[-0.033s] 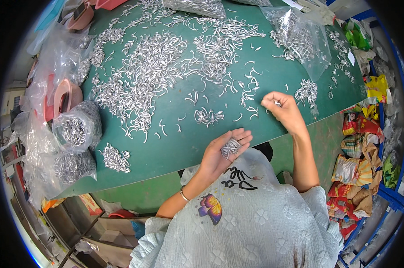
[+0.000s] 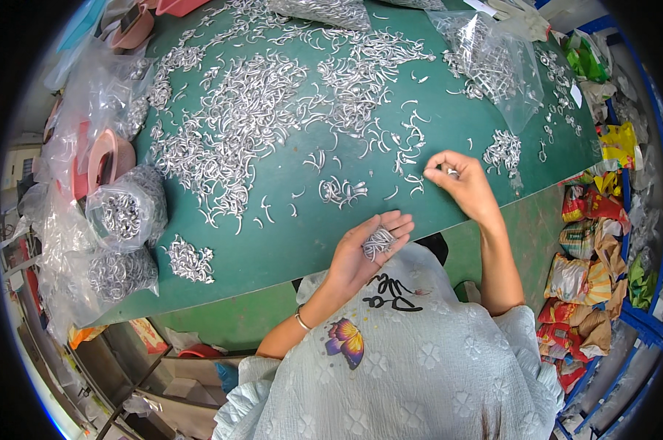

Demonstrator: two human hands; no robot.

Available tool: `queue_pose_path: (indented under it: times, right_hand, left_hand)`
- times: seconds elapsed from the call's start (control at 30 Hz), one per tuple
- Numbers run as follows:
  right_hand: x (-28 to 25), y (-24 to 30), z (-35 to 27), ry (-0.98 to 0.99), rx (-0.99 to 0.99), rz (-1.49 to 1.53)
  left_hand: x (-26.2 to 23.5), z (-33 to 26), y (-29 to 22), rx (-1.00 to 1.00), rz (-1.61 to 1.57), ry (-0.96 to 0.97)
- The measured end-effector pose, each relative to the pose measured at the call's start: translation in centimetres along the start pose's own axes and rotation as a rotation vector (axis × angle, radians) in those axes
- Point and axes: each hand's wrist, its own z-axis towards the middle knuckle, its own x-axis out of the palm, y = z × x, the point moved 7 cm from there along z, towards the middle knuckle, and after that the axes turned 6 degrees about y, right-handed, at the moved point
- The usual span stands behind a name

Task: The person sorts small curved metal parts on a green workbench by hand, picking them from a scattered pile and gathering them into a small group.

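My left hand [image 2: 353, 258] is turned palm up at the table's near edge. In its cupped palm lies a small heap of curved silver metal pieces [image 2: 378, 244]. Over the table, to the right, my right hand [image 2: 459, 183] is closed, thumb and forefinger tips together. A bit of silver metal [image 2: 453, 174] shows inside its curled fingers; its shape is mostly hidden. Just left of those fingertips are loose curved pieces [image 2: 417, 183] on the green table [image 2: 302, 253]. A small cluster of curved pieces [image 2: 342, 192] sits beyond my left hand.
A broad spread of curved metal pieces [image 2: 236, 117] covers the table's far left. Small piles [image 2: 190, 259] [image 2: 503, 150] lie at both sides. Filled clear bags [image 2: 122, 275] and a pink basket [image 2: 111, 160] stand left; another clear bag [image 2: 492, 70] is far right.
My right hand has shifted slightly to the left, toward the loose pieces. My left hand and its heap look unchanged.
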Motion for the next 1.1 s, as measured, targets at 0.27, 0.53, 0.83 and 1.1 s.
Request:
queue_pose_path:
  times: [0.27,0.53,0.83,1.1]
  right_hand:
    - [-0.2,0.9,-0.1,-0.050,0.079,-0.296]
    - [-0.1,1.9,-0.9,-0.163,0.105,-0.531]
    - [0.2,-0.2,-0.6,0.221,0.140,0.523]
    - [1.1,-1.3,0.7,0.296,0.054,1.551]
  left_hand:
    - [-0.2,-0.2,-0.1,0.003,-0.005,-0.006]
    - [-0.2,-0.2,0.1,-0.002,-0.008,-0.004]
    - [-0.3,-0.4,-0.2,0.013,-0.008,-0.015]
    - [0.2,-0.3,-0.3,0.005,-0.009,-0.004]
